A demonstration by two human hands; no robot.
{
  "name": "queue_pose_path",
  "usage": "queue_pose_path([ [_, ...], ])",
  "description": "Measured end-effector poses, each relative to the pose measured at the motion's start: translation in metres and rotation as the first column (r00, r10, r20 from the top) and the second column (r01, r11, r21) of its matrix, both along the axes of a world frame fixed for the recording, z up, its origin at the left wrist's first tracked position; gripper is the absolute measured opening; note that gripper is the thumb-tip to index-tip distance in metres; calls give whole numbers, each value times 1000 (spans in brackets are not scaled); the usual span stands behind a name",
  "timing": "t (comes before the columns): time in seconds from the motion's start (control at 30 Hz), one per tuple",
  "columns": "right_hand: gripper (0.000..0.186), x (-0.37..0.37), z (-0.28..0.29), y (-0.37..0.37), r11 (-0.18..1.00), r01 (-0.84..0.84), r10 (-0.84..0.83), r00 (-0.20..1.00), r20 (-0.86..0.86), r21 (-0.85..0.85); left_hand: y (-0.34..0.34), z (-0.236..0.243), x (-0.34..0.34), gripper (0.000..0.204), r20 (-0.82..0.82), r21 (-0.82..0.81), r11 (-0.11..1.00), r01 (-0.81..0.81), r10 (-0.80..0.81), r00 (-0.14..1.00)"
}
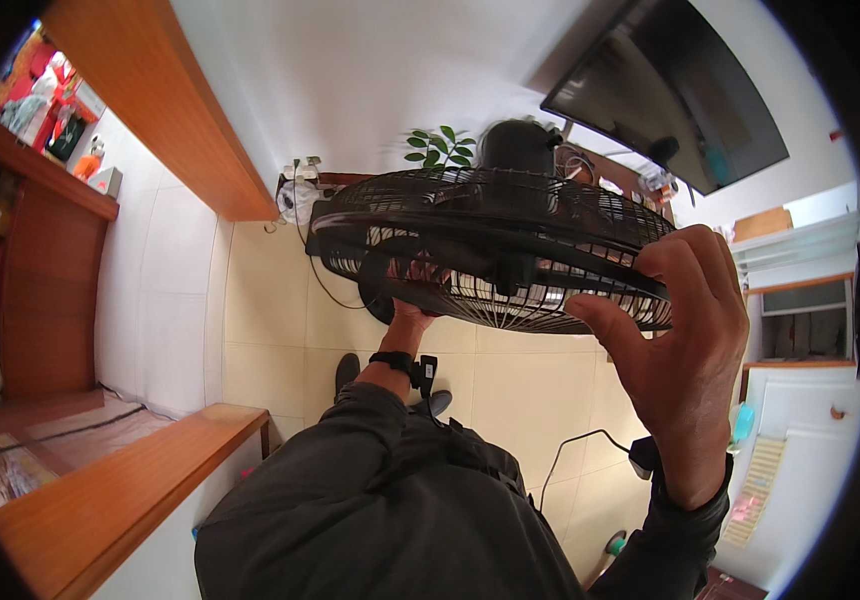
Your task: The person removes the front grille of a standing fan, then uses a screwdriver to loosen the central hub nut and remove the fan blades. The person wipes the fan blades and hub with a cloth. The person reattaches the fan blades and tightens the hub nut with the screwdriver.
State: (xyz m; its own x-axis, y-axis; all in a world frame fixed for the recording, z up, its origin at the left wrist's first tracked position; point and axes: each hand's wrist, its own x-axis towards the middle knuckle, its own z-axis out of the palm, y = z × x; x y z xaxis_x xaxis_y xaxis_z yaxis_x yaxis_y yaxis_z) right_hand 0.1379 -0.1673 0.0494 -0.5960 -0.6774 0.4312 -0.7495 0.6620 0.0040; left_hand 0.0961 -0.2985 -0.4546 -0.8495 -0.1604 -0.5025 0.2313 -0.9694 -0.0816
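A black fan [510, 270] with a round wire grille and a dark motor housing [515, 160] is tilted across the middle of my view. My right hand [675, 345] grips its right rim, fingers curled over the edge and thumb against the grille. My left hand [410, 316] reaches beneath the grille, closed on a part that the cage hides. A dark round base [383, 305] shows partly under the fan, and a thin cord loops down at its left.
A wooden ledge [130, 490] runs at lower left, with a wooden cabinet [55, 290] beyond. A wall-mounted screen [665, 95] hangs at upper right. A green plant [440, 147] and plugs [305, 172] are behind the fan. Tiled floor [265, 365] lies around my feet.
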Motion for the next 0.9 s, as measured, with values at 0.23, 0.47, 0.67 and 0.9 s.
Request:
queue_pose_path([
  [0.23,58,4,3,-42,995,-59,62,997,-43,83,5,-11,-6,71,-152,3,1000,-28,29,988],
  [0.47,60,6,-6,-78,985,-23,39,995,-93,168,11,-7,-6,67,-123,-36,999,-29,24,992],
  [0.67,65,21,-30,-113,964,26,-1,995,-96,266,17,-27,-14,60,-72,98,994,-42,50,996],
  [0.9,41,11,-53,-111,969,-44,73,991,-112,244,1,-28,-5,62,-163,-44,986,161,-166,973],
])
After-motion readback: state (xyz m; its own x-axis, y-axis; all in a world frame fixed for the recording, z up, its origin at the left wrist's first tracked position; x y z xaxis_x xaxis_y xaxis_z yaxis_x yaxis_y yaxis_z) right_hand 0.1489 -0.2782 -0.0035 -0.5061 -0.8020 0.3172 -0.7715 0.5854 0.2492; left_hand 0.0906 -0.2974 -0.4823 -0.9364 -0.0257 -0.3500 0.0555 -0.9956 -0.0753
